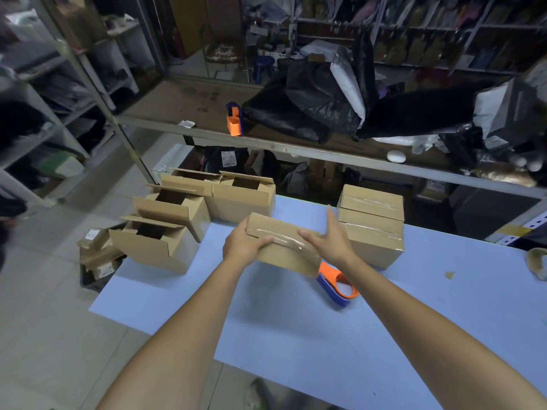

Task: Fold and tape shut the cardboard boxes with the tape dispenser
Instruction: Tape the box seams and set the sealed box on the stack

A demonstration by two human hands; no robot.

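1. Left hand [244, 245] grips the left end of the sealed box [284, 250] with the thumb on the taped seam. The box is tilted and looks lifted, so I read this as carrying, not taping.
2. Right hand [328, 241] is wide with straight fingers at the box's right end (can't tell if it's touching). It's probably steadying.
3. Tape dispenser [337, 287] lies on the table [296, 335], partly under the box's near right corner and within reach for the next box.
4. Finished stack [373, 223] is just right of the hands and is the likely drop spot.
5. Open boxes [174, 208] crowd the table's far left corner and left edge. The near half offers working room.
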